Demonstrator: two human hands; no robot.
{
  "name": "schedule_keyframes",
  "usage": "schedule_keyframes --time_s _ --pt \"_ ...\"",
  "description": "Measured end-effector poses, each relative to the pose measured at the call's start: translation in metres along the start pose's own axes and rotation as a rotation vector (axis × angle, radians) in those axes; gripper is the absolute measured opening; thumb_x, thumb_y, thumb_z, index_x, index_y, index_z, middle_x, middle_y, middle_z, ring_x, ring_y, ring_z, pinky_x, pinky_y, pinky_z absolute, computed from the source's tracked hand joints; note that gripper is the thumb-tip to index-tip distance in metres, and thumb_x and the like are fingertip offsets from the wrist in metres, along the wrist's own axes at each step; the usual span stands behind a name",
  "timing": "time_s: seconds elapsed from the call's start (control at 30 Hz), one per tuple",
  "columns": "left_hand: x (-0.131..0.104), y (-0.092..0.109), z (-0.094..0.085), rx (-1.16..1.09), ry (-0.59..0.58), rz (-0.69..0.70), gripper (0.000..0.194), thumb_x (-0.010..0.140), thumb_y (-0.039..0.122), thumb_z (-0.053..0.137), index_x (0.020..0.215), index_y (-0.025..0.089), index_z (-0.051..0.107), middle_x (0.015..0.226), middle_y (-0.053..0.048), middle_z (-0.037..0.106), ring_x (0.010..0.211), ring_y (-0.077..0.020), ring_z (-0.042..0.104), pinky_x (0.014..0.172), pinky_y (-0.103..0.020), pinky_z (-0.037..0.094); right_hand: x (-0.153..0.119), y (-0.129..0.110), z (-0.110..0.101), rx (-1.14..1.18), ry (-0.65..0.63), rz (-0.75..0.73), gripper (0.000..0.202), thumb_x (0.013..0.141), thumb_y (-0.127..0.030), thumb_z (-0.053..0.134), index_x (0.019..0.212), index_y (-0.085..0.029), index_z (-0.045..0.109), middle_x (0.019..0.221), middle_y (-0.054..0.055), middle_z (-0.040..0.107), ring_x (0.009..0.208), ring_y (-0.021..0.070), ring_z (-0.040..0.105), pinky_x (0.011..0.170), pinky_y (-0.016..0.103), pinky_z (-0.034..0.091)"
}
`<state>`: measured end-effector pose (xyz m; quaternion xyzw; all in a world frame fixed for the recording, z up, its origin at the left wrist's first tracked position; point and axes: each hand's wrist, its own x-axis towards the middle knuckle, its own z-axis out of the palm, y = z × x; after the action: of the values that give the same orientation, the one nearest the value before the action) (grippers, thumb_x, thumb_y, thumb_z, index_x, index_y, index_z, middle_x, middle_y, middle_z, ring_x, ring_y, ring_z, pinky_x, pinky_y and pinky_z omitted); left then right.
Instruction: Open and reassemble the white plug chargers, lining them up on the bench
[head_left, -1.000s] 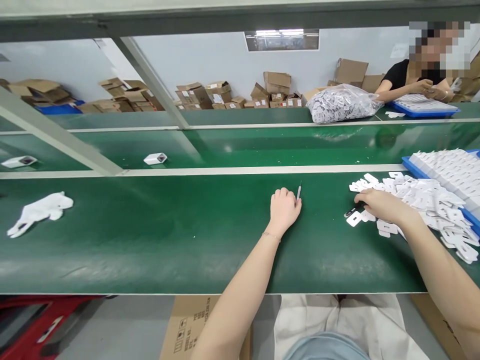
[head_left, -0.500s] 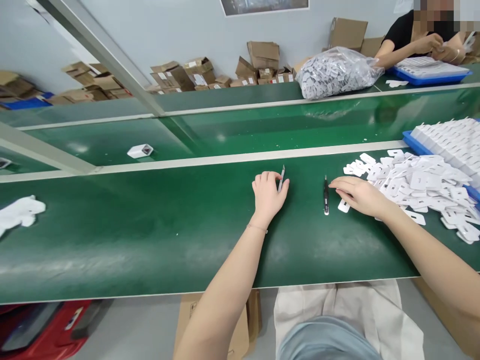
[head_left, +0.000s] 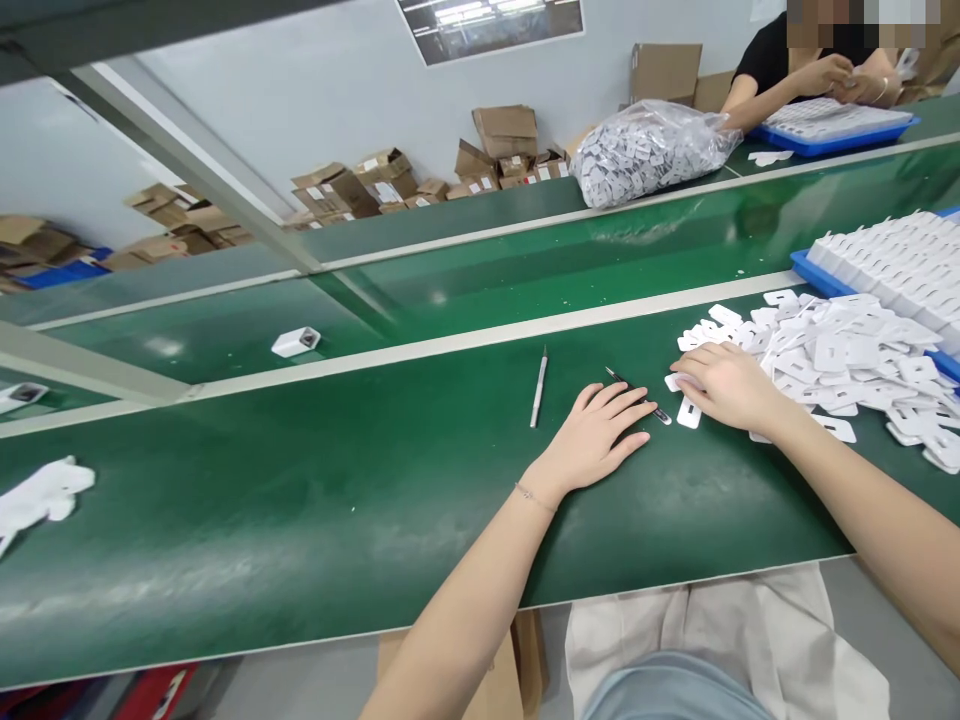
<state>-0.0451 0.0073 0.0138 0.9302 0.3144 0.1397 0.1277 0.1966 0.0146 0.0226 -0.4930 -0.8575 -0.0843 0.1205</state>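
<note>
My left hand (head_left: 600,435) lies with its fingers spread over black tweezers (head_left: 660,414), which slant on the green work surface (head_left: 300,500). Left of that hand rests a slim silver pen-like tool (head_left: 538,388). At the left edge of a pile of white flat tags (head_left: 832,350), my right hand (head_left: 724,385) has its fingers closed on a white tag (head_left: 680,382). Another white tag (head_left: 688,412) with a slot lies just below those fingers.
A blue tray (head_left: 821,274) holding white parts stands behind the pile. Across the divider are a clear bag of tags (head_left: 652,150) and a person (head_left: 795,75) handling something. White cloth-like material (head_left: 49,490) lies far left.
My left hand has left the silver tool and moved right onto the tweezers, now turned slantwise. A tag now shows at my right fingertips. The view has tilted.
</note>
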Motion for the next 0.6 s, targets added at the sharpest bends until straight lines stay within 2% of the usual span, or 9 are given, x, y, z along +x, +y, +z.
schedule_keyframes --time_s 0.17,0.3,0.4,0.6 --pt "0.0 -0.012 0.001 0.024 0.098 -0.034 0.034 0.098 0.037 0.038 0.12 0.021 0.058 0.128 -0.009 0.06 0.127 -0.0228 0.049 0.114 -0.044 0.028 -0.002 0.004 0.006 0.057 -0.036 0.005 0.036 0.096 -0.033 0.041 0.112 -0.014 0.067 0.113 0.01 0.067 0.106 0.026 0.059 0.087 0.04 0.044" --pt "-0.004 -0.026 0.0 0.091 0.188 -0.164 0.027 0.096 0.029 0.041 0.115 0.017 0.057 0.124 -0.011 0.061 0.122 -0.0231 0.053 0.116 -0.046 0.027 -0.003 0.007 0.012 0.09 -0.032 0.001 0.035 0.097 -0.032 0.038 0.109 -0.018 0.068 0.112 0.008 0.068 0.106 0.0255 0.06 0.086 0.039 0.046" --pt "-0.008 -0.033 0.0 0.115 0.26 -0.253 0.024 0.093 0.027 0.047 0.112 0.017 0.056 0.122 -0.012 0.061 0.121 -0.0251 0.053 0.114 -0.048 0.031 -0.006 0.01 0.018 0.081 0.022 -0.018 0.038 0.098 -0.036 0.034 0.108 -0.02 0.067 0.112 0.008 0.068 0.105 0.0256 0.061 0.085 0.041 0.048" --pt "-0.009 -0.041 0.007 0.129 0.38 -0.338 0.019 0.09 0.027 0.051 0.105 0.018 0.056 0.112 -0.011 0.063 0.113 -0.0251 0.057 0.115 -0.049 0.032 -0.008 0.018 0.036 0.075 0.146 -0.074 0.038 0.096 -0.037 0.033 0.104 -0.025 0.068 0.107 0.008 0.07 0.099 0.0298 0.064 0.082 0.048 0.05"
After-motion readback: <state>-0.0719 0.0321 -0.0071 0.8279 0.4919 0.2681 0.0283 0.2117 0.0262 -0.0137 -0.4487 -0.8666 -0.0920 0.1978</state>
